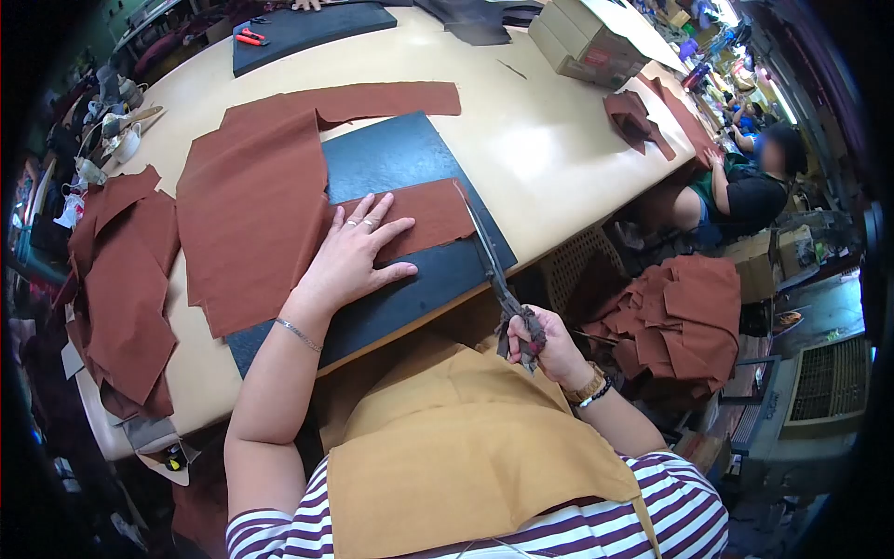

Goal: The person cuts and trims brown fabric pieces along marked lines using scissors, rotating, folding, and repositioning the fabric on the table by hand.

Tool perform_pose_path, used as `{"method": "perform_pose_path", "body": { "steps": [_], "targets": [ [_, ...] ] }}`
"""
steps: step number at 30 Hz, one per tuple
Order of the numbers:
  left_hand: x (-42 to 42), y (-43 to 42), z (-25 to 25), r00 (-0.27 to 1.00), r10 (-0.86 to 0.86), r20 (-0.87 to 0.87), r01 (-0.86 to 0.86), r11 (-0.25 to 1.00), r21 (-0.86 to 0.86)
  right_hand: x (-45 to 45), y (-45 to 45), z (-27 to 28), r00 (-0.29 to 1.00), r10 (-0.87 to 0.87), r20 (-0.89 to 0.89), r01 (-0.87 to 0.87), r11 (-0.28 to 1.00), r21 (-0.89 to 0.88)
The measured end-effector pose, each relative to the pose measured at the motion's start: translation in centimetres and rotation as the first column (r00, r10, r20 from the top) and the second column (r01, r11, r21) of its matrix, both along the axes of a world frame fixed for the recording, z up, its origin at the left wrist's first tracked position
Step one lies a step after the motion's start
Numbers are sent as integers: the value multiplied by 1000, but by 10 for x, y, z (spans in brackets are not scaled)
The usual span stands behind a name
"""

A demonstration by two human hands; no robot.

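My left hand lies flat with its fingers spread, pressing on a narrow strip of reddish-brown leather-like material. Under that strip is a dark blue cutting board at the table's near edge. My right hand is wrapped round the cloth-bound handles of long scissors. Their blades point away from me and lie along the strip's right end. A large brown sheet rests left of my left hand, partly over the board.
More brown pieces lie at the table's left end. A cardboard box and a crumpled brown piece are at the far right. Another board bears a red cutter. A co-worker sits right, near a brown pile.
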State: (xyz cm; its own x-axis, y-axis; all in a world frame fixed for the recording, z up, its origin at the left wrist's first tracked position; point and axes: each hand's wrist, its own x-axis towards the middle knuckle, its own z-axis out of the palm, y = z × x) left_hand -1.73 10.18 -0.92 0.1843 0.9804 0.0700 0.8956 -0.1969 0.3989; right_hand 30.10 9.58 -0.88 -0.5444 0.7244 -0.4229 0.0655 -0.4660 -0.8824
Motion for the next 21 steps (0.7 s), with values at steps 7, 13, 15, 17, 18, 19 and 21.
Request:
{"method": "perform_pose_path", "body": {
  "steps": [7,13,15,17,18,19,21],
  "targets": [
    [5,-3,5,999,-52,16,52,999,-9,-16,11,0,991,-127,-39,125,991,-56],
    [4,-2,2,999,-36,18,36,999,4,-11,2,-3,996,-93,-1,93,996,15],
    [4,-1,3,999,-35,10,35,999,-1,-10,2,-2,997,-83,8,82,996,16],
    [5,-3,5,999,-47,6,47,999,-10,-12,3,-1,995,-104,-8,104,995,-6],
    [6,-3,5,999,-53,4,53,998,-13,-15,5,-1,991,-131,-27,130,991,-30],
    [7,-3,6,998,-61,11,62,998,-13,-18,8,0,986,-157,-46,155,987,-53],
    [8,-3,5,997,-76,23,76,997,-11,-19,12,2,989,-147,-35,144,988,-62]
  ]
}}
